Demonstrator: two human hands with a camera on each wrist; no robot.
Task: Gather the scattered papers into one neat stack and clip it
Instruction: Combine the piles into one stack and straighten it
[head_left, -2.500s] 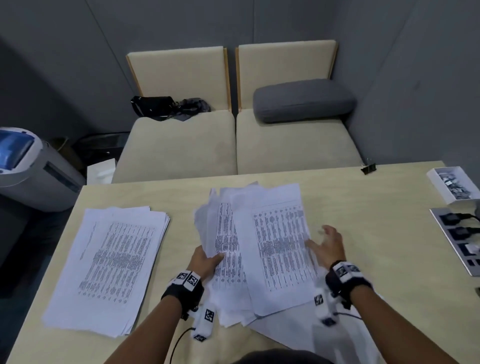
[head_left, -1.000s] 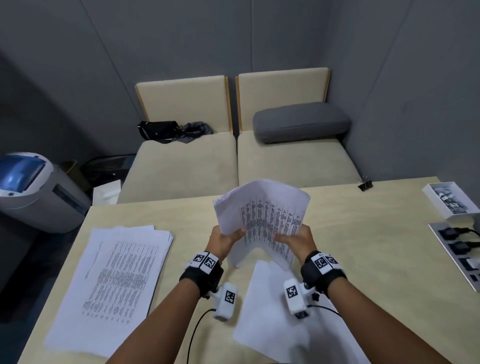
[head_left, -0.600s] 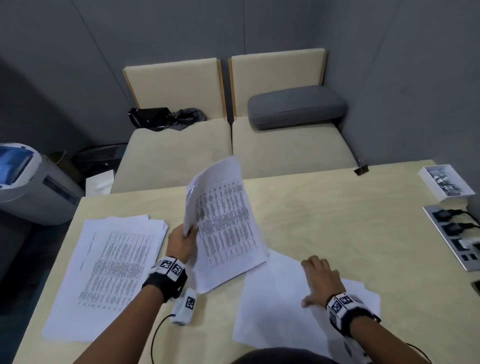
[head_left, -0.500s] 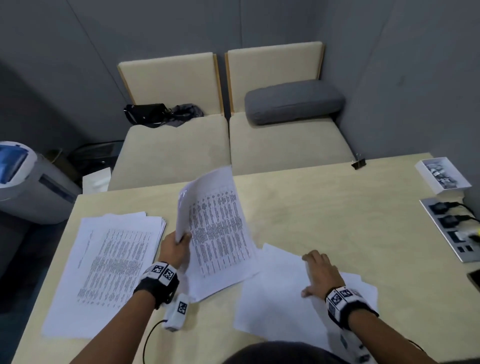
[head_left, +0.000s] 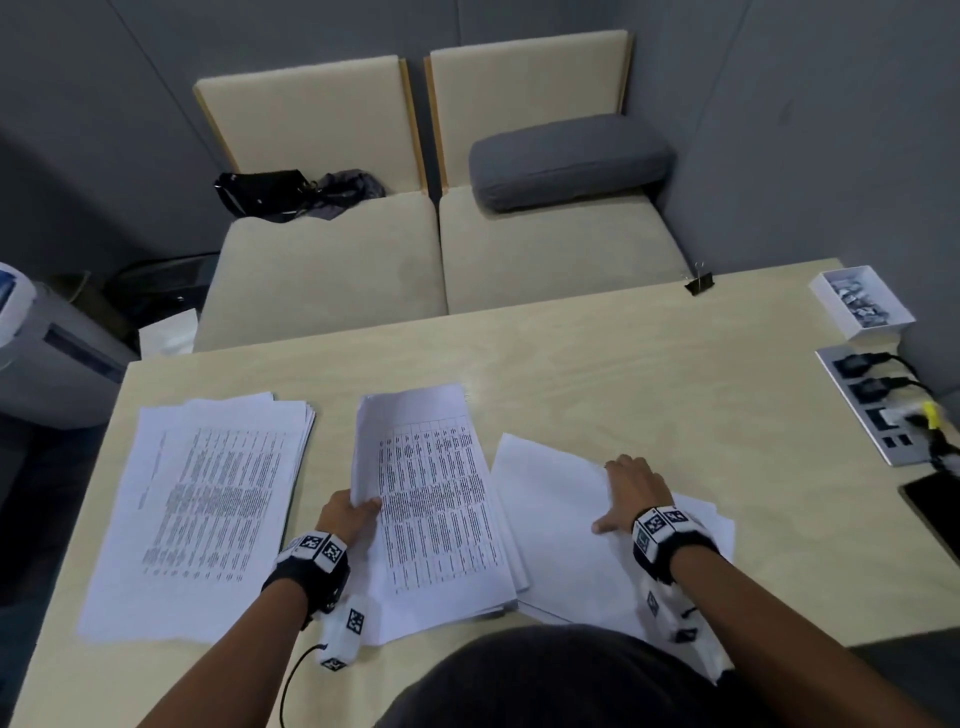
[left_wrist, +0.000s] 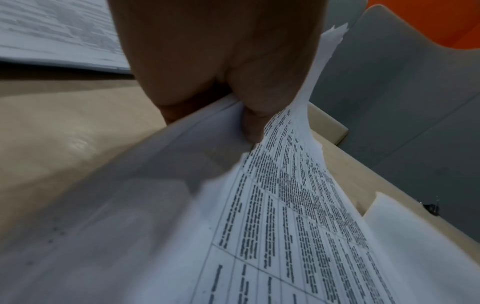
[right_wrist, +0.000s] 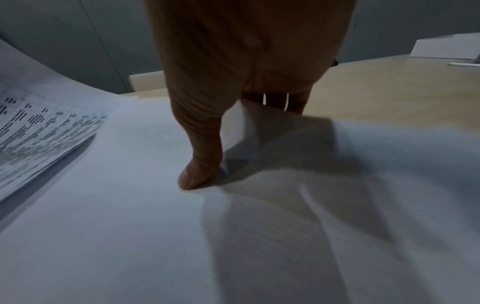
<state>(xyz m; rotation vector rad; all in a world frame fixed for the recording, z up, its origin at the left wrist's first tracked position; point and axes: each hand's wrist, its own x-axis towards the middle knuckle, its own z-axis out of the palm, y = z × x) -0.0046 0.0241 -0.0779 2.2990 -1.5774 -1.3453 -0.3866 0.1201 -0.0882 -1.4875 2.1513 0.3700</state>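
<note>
A thin pile of white printed papers (head_left: 436, 499) is being pinched by the left hand (head_left: 345, 519) on the pale wooden counter (head_left: 623, 374); blank white sheets (head_left: 550, 525) are being pressed flat by the open right hand (head_left: 631, 493), and could be slid crooked
</note>
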